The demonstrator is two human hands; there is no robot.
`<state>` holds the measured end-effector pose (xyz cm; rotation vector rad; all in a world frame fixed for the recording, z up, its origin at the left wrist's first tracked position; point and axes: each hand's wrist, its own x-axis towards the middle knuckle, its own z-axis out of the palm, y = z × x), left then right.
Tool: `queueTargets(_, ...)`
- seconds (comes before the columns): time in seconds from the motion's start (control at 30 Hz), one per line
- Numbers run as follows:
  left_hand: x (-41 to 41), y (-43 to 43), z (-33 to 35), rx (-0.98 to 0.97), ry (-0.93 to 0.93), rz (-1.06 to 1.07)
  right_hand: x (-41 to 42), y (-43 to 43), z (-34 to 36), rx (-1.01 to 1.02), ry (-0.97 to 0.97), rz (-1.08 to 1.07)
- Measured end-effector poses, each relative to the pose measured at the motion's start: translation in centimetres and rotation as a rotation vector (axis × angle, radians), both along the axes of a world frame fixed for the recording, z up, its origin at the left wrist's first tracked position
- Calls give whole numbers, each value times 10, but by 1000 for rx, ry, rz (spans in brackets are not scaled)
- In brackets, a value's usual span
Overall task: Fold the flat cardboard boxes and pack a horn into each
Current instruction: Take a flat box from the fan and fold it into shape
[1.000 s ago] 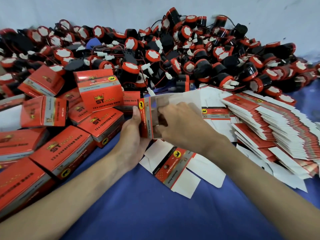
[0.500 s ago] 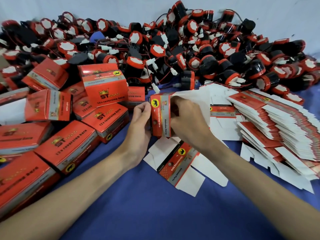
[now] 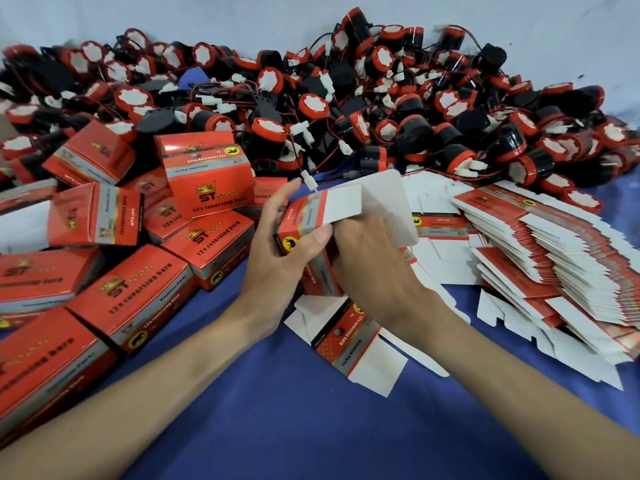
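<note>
**Red, black and white on blue**

We see a deep blue cloth under everything and a pale bluish-white wall behind. The horns are black with red rims and white faces, and their plugs are white. The folded boxes are red with a silver-grey band, black lettering, a gold crown mark and a yellow oval badge. The half-folded box shows the same red and grey, with plain white flaps. The flat boxes show layered white and red edges.
</note>
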<state>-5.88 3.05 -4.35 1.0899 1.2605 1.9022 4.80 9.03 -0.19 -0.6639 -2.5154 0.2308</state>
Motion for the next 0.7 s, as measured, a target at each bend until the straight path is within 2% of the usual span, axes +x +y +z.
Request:
queueTargets(0.1, -1, 0, 1, -15, -159, -71, 2, -4, 5, -32, 110, 95)
queueTargets(0.13, -2, 1, 1, -32, -229, -90, 2, -4, 6, -32, 102, 131)
queueTargets(0.2, -7, 3, 3, -90, -290, -155, 2, 4, 7, -58, -44, 198)
queueTargets(0.27, -21, 2, 8, -183, -213, -297, 5, 11, 9, -127, -198, 262)
queueTargets(0.33, -39, -1, 13, -287, -21, -401, 8, 13, 10, -218, -300, 283)
queueTargets(0.4, -51, -3, 14, -352, 198, -403, 9, 13, 11, -229, -384, 285)
queueTargets(0.47, -51, -2, 10, -328, 262, -336, 11, 16, 20, -121, -440, 295)
queueTargets(0.5, -48, -1, 8, -303, 260, -283, 13, 20, 29, -83, -366, 314)
queueTargets(0.53, -46, 1, 5, -286, 248, -222, 14, 25, 40, -97, -205, 320)
queueTargets(0.6, -44, 5, 0, -282, 251, -124, 20, 46, 57, -234, 232, 222)
queueTargets(0.63, -43, 7, -2, -296, 317, -86, 21, 62, 59, -270, 396, 125)
queueTargets(0.67, -42, 8, -3, -317, 429, -45, 18, 80, 57, -263, 454, 9)
queueTargets(0.7, -40, 9, -5, -342, 550, -2, 13, 98, 51, -224, 382, -105)
